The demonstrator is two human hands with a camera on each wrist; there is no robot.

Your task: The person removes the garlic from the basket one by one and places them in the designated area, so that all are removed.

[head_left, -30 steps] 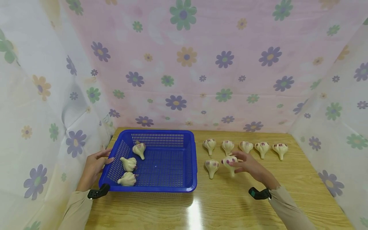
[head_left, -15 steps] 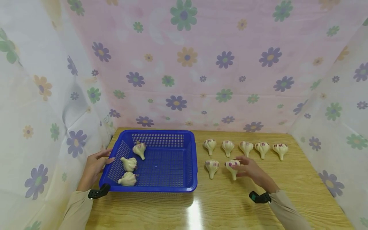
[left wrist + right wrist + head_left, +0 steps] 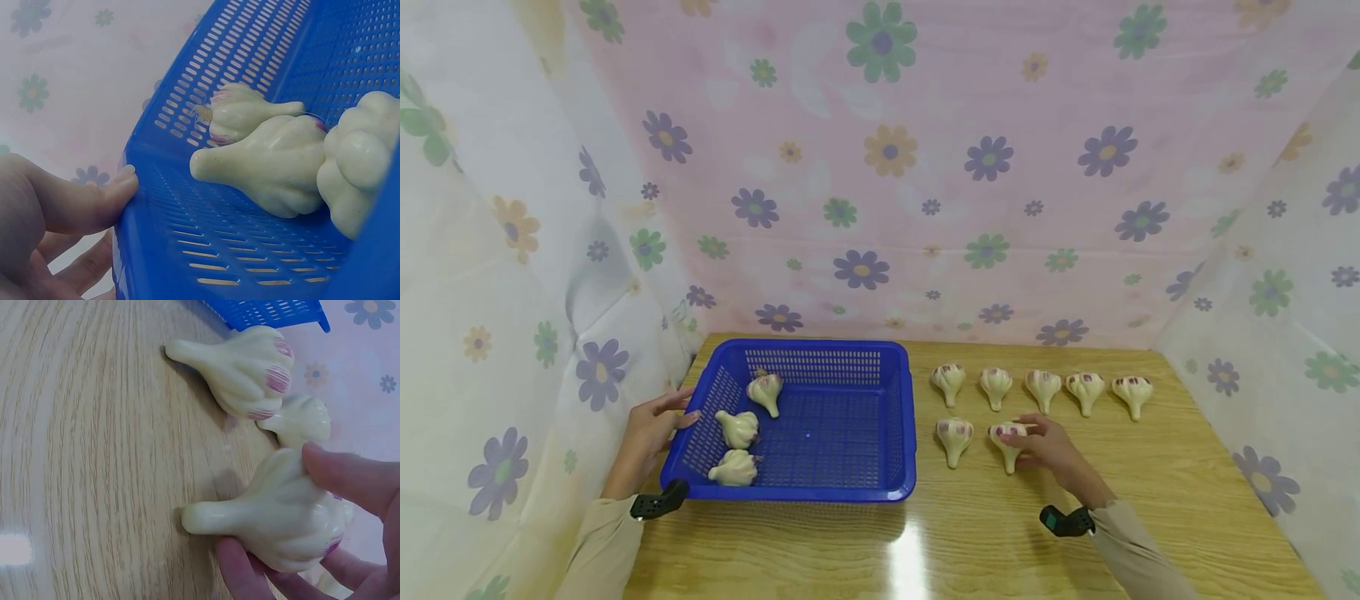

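A garlic bulb (image 3: 1004,447) with purple-streaked skin is held by my right hand (image 3: 1054,454), thumb on one side and fingers on the other. In the right wrist view its stem end lies close over the wood. Just left of it on the table is another garlic bulb (image 3: 954,439). My left hand (image 3: 646,435) grips the left rim of the blue plastic basket (image 3: 820,495), with the thumb over the rim and the fingers outside the wall. Along the basket's left side lie three bulbs, including a garlic bulb (image 3: 269,165) whose stem points toward my left thumb.
Behind my right hand, several garlic bulbs (image 3: 1042,389) stand in a row across the back of the wooden table (image 3: 1187,492). Floral cloth (image 3: 955,192) walls the table in at the back and on both sides.
My right hand has drawn its garlic bulb slightly toward me and to the right, away from the back row. The left hand and the basket have stayed in place.
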